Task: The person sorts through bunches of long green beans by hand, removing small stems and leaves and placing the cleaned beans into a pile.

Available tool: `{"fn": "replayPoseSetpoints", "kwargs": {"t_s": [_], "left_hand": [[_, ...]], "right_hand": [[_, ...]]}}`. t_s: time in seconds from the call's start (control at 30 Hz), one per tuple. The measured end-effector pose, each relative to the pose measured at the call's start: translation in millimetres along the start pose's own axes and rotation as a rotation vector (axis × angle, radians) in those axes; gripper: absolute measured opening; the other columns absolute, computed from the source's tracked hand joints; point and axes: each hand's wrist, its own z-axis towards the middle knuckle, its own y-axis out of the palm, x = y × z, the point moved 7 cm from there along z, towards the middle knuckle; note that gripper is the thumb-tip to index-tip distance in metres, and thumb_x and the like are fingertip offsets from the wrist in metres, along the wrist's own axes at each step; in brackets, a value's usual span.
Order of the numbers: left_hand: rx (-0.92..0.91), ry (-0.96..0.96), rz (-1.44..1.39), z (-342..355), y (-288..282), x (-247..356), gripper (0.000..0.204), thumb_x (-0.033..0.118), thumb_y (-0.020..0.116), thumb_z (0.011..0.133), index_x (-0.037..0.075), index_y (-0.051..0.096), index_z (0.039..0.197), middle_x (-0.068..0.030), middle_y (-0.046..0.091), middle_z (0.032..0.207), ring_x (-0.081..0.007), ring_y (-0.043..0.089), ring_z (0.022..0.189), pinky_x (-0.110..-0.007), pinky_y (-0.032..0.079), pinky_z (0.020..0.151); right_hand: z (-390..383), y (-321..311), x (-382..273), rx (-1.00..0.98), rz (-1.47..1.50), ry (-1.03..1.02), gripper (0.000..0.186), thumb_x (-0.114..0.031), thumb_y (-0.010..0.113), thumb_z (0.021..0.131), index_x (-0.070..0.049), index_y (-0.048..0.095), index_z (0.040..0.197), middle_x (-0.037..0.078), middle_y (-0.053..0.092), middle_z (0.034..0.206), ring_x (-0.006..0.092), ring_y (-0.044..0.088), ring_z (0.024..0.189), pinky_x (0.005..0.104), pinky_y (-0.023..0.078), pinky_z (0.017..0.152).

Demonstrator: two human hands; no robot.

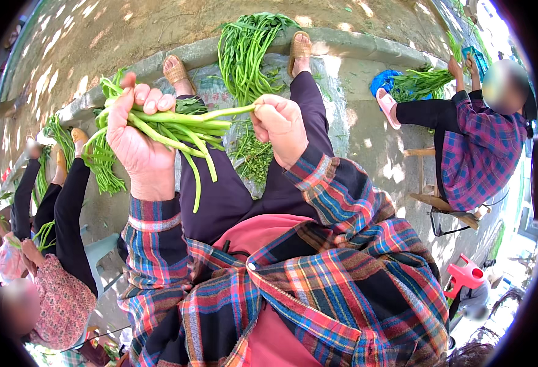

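Note:
My left hand [136, 137] is raised over my lap, closed around a bunch of long green leafy stalks [183, 125]; several stalks hang down past it. At the bunch's right, my right hand [278, 128] pinches the end of one stalk that sticks out toward it. Between my sandalled feet lies a large pile of similar greens [247, 52] on a translucent plastic sheet [328, 101]. A heap of short cut green pieces [250, 159] rests lower on the sheet, between my legs.
At right, a person in plaid [477, 159] sits on a wooden seat, handling greens near a blue bag [384, 81]. People at left [61, 293] sit beside more bundles of greens [107, 171]. A low concrete curb [370, 46] crosses ahead. A red plastic stool [461, 275] stands lower right.

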Motion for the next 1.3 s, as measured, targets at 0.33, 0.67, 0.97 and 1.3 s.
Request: {"fn": "replayPoseSetpoints", "kwargs": {"t_s": [0.33,0.67,0.97,1.3], "left_hand": [[0.034,-0.088,0.057,3,1,-31,0.022,0.007,0.047,0.088,-0.002,0.047,0.109,-0.0029,0.041,0.073,-0.0124,0.041,0.062,-0.029,0.038,0.061],[0.143,-0.164,0.133,-3,-6,-43,0.030,0.011,0.046,0.089,0.001,0.043,0.117,-0.0023,0.043,0.075,-0.0109,0.042,0.062,-0.027,0.039,0.060],[0.011,-0.303,0.346,-10,10,-71,0.051,0.018,0.054,0.086,0.001,0.034,0.129,-0.0026,0.046,0.076,-0.0113,0.048,0.061,-0.029,0.041,0.060],[0.100,-0.433,0.239,-8,-11,-95,0.058,0.017,0.057,0.083,-0.005,0.031,0.130,-0.0062,0.052,0.080,-0.0140,0.053,0.060,-0.030,0.046,0.057]], "right_hand": [[-15,-16,42,-0.093,-0.530,0.045,0.013,-0.007,0.048,0.075,0.000,0.054,0.067,-0.002,0.041,0.055,0.0042,0.038,0.054,0.0243,0.033,0.047],[-32,-30,113,-0.133,-0.463,0.300,0.016,-0.011,0.053,0.079,0.000,0.056,0.069,-0.004,0.044,0.054,0.0033,0.038,0.052,0.0228,0.032,0.046],[-71,-66,144,0.146,-0.166,0.685,0.012,-0.008,0.056,0.085,-0.001,0.058,0.095,-0.003,0.053,0.067,0.0029,0.045,0.053,0.0192,0.037,0.046],[-57,-15,91,0.124,0.131,0.636,0.025,-0.008,0.047,0.089,0.003,0.049,0.111,0.000,0.054,0.082,0.0037,0.049,0.064,0.0193,0.040,0.056]]}}
